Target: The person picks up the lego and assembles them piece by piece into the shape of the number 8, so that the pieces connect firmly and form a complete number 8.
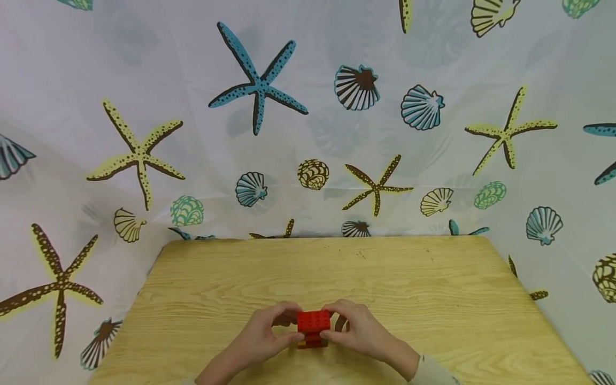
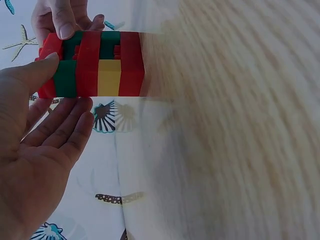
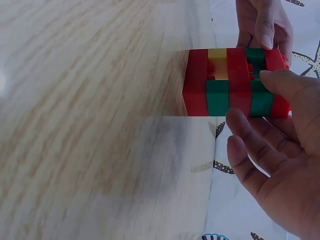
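A small tower of studded toy building bricks stands upright on the wooden table, close to its front. Red layers at the bottom, middle and top alternate with smaller bricks: yellow and green ones low down, green ones higher up, with gaps between them. My left hand grips the tower's upper part from the left, thumb on the near side and fingers behind. From the right, my right hand holds the same upper part likewise, its thumb at the top red brick's edge. The fingertips behind are partly hidden.
Light wood-grain tabletop spreads out beyond and to both sides of the hands. White cloth printed with starfish and shells hangs behind the table and along its left and right sides.
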Demonstrator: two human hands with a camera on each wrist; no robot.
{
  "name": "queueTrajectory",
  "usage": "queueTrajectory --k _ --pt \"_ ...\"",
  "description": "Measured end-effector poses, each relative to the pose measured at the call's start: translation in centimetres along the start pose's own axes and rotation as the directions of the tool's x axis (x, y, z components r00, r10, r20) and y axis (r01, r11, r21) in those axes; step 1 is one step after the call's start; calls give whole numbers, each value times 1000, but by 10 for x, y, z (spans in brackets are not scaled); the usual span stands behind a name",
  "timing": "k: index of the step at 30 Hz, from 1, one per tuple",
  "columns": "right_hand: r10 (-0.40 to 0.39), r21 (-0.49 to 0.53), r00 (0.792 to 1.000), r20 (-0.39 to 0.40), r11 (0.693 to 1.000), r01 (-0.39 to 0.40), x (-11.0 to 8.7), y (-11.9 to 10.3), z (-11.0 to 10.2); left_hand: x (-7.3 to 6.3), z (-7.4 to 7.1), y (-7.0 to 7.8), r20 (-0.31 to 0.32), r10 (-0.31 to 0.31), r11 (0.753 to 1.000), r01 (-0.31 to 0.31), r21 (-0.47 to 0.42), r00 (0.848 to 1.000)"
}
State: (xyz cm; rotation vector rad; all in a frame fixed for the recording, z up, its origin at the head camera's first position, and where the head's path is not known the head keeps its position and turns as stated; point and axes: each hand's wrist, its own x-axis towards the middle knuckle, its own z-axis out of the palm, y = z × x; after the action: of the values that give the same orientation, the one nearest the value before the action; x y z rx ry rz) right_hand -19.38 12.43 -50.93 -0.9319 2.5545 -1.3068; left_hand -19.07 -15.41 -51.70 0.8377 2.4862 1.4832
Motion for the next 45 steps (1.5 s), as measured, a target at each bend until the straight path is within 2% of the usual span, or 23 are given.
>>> queueTrajectory --k 5,12,21,26,35,45 --pt "-9 -4 1000 -16 1000 9 -3 4 3 -2 4 -3 2 -39 999 39 -14 999" --pt "32 28 999 8 999 -32 -7 7 5 -4 9 -9 13 -38 998 39 -43 999" --pt "55 13 998 -10 998 -54 -5 11 5 -1 11 -10 8 -43 996 44 -78 999" --pt "81 7 997 -15 997 -81 -3 13 1 6 10 -9 10 -80 991 80 -103 997" --pt "149 74 989 -3 986 -148 9 20 -7 25 9 -16 -4 -127 986 126 -109 992" --pt "217 72 976 -19 974 -215 21 29 -9 44 8 -24 -3 -250 964 248 -100 968"
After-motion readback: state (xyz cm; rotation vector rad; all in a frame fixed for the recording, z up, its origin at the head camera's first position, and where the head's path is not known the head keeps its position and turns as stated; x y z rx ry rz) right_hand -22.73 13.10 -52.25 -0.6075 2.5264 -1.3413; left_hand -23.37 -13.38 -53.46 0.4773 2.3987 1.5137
